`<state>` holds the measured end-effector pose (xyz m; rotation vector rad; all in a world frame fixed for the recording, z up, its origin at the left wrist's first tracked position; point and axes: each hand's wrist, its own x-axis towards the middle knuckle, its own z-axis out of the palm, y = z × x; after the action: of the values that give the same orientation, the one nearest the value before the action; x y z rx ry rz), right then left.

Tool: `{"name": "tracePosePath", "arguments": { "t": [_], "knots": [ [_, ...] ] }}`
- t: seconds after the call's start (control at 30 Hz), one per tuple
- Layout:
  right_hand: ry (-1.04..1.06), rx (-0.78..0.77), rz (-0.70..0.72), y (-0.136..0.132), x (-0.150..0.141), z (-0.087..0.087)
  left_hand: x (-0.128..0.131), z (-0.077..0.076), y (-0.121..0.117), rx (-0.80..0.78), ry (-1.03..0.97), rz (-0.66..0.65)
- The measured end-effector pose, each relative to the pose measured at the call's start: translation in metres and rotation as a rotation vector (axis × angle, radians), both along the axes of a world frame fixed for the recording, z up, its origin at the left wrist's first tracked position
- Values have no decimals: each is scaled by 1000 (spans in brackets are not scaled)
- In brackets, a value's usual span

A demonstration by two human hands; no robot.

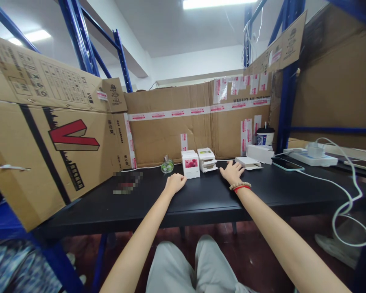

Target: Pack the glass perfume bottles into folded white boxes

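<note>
My left hand (175, 183) rests on the black tabletop with its fingers curled in. Its knuckles are right beside the lower left corner of a white box (190, 164) that bears a picture of red berries; I cannot tell whether they touch. My right hand (232, 171) lies flat with fingers spread, a beaded bracelet and red cord at the wrist, and holds nothing. Between the hands, behind them, are stacked small white boxes (207, 159) with a green label. Near my right fingertips lies an opened white carton (249, 162). A green glass perfume bottle (167, 165) stands beyond my left hand.
Cardboard panels (171, 126) wall the black table (152, 209) at the back and left. At the right are a lidded paper cup (265, 136), a phone (288, 164), a white power strip (311, 157) and a looping white cable (352, 195). A blurred patch (126, 183) lies at left.
</note>
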<state>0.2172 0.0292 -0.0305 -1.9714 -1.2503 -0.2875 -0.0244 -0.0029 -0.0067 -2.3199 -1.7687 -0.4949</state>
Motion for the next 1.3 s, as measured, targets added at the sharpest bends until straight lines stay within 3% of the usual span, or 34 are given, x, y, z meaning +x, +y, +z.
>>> {"name": "tracePosePath", "arguments": {
  "t": [0.13,0.37,0.57,0.8,1.0,1.13,1.3],
  "knots": [
    [-79,155,138,-3,-2,6,0,0,0,-6,-4,5],
    [-47,227,258,-10,-4,14,0,1,0,-14,1,3],
    [-351,256,506,-15,-15,19,0,0,1,-9,7,-8],
    [-608,128,550,-12,-27,14,2,-1,2,1,18,-38],
    [-631,66,551,-10,-28,13,1,-1,1,4,29,-43],
    [-614,98,527,-9,-28,12,1,-1,2,5,32,-47],
    [-547,269,438,-17,-33,19,1,-1,3,-1,29,-40]
  ]
}}
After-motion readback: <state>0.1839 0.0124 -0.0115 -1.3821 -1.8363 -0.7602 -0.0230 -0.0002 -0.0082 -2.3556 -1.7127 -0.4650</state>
